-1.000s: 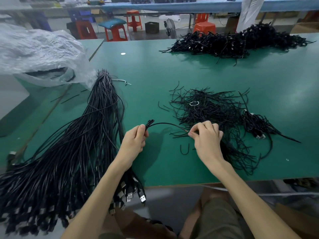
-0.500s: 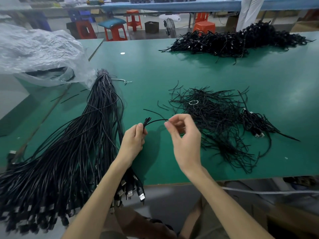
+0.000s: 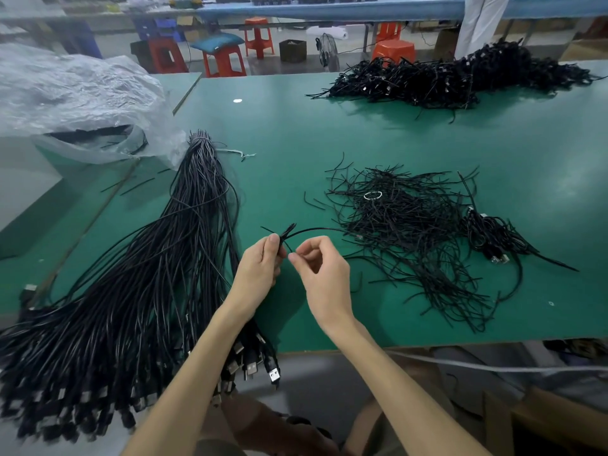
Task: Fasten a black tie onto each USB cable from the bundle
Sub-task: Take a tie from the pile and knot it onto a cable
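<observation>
Green worktop [image 3: 329, 126], stools behind. Over the last second the right hand [image 3: 324, 278] left the tie pile [image 3: 411, 232] at 3 o'clock. It now pinches a black tie [image 3: 287, 246] against the folded USB cable [image 3: 288, 230], gripped centrally by the left hand [image 3: 260, 268]. Bundle [image 3: 148, 274] at 8 o'clock. Judgement: wrapping next.

Green table [image 3: 329, 126], orange stools [image 3: 224, 59], blue bench [image 3: 329, 8]

Black on green
Black USB cable bundle [image 3: 131, 291] left, thin black ties [image 3: 411, 225] right, green tabletop [image 3: 329, 133]; orange plastic stools [image 3: 393, 49] far.
</observation>
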`<action>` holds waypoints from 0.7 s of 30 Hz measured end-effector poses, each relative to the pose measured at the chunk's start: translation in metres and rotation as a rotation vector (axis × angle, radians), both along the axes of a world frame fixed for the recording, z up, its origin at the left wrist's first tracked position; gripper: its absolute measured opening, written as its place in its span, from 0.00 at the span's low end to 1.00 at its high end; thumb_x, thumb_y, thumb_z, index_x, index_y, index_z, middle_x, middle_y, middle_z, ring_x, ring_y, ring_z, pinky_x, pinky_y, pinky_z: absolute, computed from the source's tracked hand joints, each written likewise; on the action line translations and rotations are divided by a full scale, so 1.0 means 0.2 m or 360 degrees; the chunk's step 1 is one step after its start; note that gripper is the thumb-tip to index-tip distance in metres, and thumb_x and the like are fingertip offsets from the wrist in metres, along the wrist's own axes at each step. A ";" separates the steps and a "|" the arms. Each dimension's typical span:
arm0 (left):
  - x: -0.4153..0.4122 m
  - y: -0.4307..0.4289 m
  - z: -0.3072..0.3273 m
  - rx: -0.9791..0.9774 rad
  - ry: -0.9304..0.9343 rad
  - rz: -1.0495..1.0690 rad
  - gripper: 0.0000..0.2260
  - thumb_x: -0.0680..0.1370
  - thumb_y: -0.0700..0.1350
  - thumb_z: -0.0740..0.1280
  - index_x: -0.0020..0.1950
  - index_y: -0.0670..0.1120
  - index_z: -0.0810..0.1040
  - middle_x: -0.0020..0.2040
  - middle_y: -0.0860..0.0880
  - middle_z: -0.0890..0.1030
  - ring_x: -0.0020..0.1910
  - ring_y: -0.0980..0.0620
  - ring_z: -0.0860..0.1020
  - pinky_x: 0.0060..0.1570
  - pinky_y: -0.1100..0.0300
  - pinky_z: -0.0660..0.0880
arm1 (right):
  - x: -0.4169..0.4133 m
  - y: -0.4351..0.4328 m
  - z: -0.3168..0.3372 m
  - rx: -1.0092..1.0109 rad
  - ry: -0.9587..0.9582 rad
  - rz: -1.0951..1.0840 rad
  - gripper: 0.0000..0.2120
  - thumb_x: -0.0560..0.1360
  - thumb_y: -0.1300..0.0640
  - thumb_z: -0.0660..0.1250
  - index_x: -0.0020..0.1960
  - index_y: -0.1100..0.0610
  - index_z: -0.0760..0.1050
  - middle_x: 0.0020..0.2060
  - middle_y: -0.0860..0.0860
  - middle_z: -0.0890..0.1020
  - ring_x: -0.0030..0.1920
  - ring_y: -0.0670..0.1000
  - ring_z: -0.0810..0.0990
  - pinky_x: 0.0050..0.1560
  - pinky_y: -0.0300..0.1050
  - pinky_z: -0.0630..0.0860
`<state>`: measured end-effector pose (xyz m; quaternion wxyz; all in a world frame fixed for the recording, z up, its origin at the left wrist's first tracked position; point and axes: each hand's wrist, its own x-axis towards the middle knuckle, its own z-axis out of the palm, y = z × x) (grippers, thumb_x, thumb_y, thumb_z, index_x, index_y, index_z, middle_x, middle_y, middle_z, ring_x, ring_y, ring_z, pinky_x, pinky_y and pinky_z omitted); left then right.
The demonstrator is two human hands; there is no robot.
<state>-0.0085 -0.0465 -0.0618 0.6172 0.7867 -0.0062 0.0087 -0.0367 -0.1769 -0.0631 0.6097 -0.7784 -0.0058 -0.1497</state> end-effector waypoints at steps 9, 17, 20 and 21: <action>-0.02 0.00 0.01 -0.0060 -0.0017 -0.0059 0.20 0.87 0.53 0.55 0.39 0.47 0.69 0.28 0.57 0.66 0.26 0.58 0.62 0.25 0.68 0.61 | 0.00 -0.01 -0.01 0.0165 0.0083 0.0051 0.08 0.76 0.57 0.76 0.46 0.51 0.76 0.38 0.46 0.80 0.41 0.42 0.78 0.45 0.34 0.74; -0.02 0.00 0.02 -0.0014 -0.0050 -0.0087 0.19 0.87 0.54 0.55 0.39 0.46 0.66 0.29 0.57 0.64 0.27 0.58 0.61 0.26 0.68 0.60 | 0.00 -0.02 -0.01 0.0233 0.0091 0.0100 0.09 0.75 0.57 0.76 0.48 0.52 0.76 0.38 0.47 0.81 0.40 0.41 0.79 0.46 0.36 0.75; -0.02 0.00 0.02 -0.0030 -0.0021 -0.0062 0.19 0.87 0.52 0.56 0.39 0.46 0.66 0.29 0.57 0.64 0.26 0.57 0.61 0.25 0.66 0.60 | 0.00 -0.03 -0.01 0.0270 0.0132 0.0135 0.10 0.75 0.57 0.77 0.49 0.52 0.76 0.38 0.47 0.82 0.40 0.41 0.79 0.45 0.36 0.76; -0.02 0.00 0.02 -0.0057 -0.0007 -0.0059 0.18 0.87 0.52 0.57 0.40 0.45 0.67 0.29 0.56 0.64 0.26 0.57 0.61 0.25 0.66 0.59 | 0.00 -0.03 -0.01 0.0300 0.0159 0.0173 0.10 0.75 0.56 0.77 0.50 0.52 0.76 0.37 0.46 0.82 0.39 0.41 0.80 0.45 0.36 0.75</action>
